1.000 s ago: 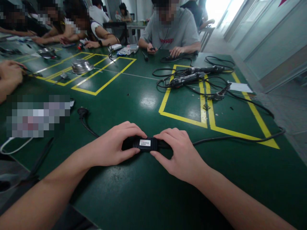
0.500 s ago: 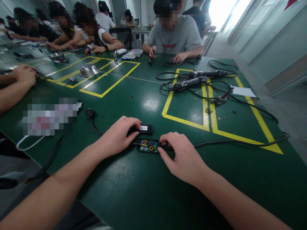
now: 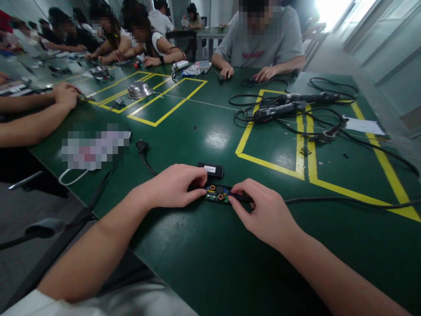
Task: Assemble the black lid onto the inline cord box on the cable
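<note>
An open black plastic case [image 3: 226,201] lies on the green table, with a green circuit board [image 3: 212,197] and copper-wound coils showing inside. My left hand [image 3: 176,186] is closed at the case's left end, its thumb on that edge and its curled fingers just above. At the opposite end, my right hand [image 3: 263,208] pinches the black cable [image 3: 241,197] where it enters the case. Just behind lies the matching black cover [image 3: 215,173] with a white label, close to my left fingertips. To the left, a black plug [image 3: 142,147] rests on its cord.
Two black electric screwdrivers [image 3: 279,110] with looping cords lie at the back right, within yellow tape lines [image 3: 269,165]. A metal bowl [image 3: 140,90] and a blurred-out package [image 3: 95,149] are to the left. Another person's hands [image 3: 268,73] work across the table.
My left hand has come down from the cover to the case's left end. My right hand stays at the other end. The view has swung left, shifting everything rightward.
</note>
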The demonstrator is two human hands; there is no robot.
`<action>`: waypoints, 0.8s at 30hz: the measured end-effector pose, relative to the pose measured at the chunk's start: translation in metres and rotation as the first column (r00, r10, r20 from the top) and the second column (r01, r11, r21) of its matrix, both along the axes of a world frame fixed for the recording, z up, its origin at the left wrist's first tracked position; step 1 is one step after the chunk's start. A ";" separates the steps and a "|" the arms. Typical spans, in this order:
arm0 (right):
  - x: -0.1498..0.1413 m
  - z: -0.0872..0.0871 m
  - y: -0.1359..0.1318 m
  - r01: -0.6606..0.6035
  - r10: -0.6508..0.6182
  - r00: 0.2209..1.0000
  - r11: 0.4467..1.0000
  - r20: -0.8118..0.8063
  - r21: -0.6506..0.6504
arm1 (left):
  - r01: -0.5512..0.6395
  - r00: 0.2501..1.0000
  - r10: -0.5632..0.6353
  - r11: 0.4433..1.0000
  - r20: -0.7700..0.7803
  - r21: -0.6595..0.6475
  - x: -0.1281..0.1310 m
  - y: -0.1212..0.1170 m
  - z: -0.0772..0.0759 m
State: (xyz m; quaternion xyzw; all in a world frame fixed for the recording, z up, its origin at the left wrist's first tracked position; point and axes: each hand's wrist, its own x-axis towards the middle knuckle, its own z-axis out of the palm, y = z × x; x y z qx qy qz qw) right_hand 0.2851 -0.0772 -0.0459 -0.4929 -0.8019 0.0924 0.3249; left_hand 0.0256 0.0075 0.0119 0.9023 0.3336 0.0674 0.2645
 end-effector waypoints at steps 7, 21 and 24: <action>0.001 0.001 -0.001 -0.001 0.002 1.000 0.999 -0.028 0.054 | 0.009 0.987 -0.001 0.999 0.160 -0.050 -0.002 0.002 -0.004; 0.002 0.006 0.001 0.005 -0.007 0.999 0.999 -0.037 -0.050 | 0.059 0.986 -0.059 0.998 0.156 0.006 -0.011 0.008 -0.002; 0.001 0.005 0.001 0.018 -0.018 1.000 1.000 0.011 0.008 | 0.033 0.985 -0.055 0.990 0.163 0.137 -0.010 0.006 -0.004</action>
